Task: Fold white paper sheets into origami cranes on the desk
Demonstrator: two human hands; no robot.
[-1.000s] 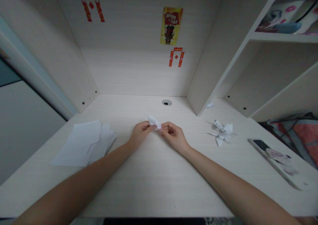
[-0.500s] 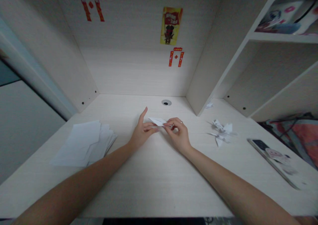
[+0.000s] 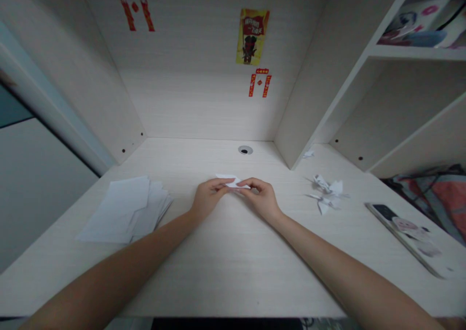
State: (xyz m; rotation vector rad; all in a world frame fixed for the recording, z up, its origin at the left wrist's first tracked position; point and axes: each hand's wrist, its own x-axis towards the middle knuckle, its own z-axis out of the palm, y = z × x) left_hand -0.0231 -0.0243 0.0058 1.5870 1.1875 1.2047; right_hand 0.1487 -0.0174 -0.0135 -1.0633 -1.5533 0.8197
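A small folded piece of white paper (image 3: 233, 180) is held between both hands, just above the middle of the desk. My left hand (image 3: 209, 196) pinches its left side and near edge, thumb below and fingers above. On the right side, my right hand (image 3: 262, 195) grips the paper between thumb and fingertips. Part of the paper is hidden behind the fingers. To the right lie folded white paper figures (image 3: 327, 191) with pointed tips, heaped close together. Left of my left hand rests a loose stack of white paper sheets (image 3: 124, 208).
A phone in a decorated case (image 3: 406, 238) lies at the right. A round cable hole (image 3: 245, 150) sits near the back panel. An upright divider (image 3: 296, 140) stands at the back right, with a scrap of white paper (image 3: 308, 154) beside it. Red-and-grey fabric (image 3: 442, 199) fills the right edge.
My left thumb and fingers, spread with one finger raised before, have closed down onto the paper. The paper now lies flatter between the hands. My right hand has barely moved.
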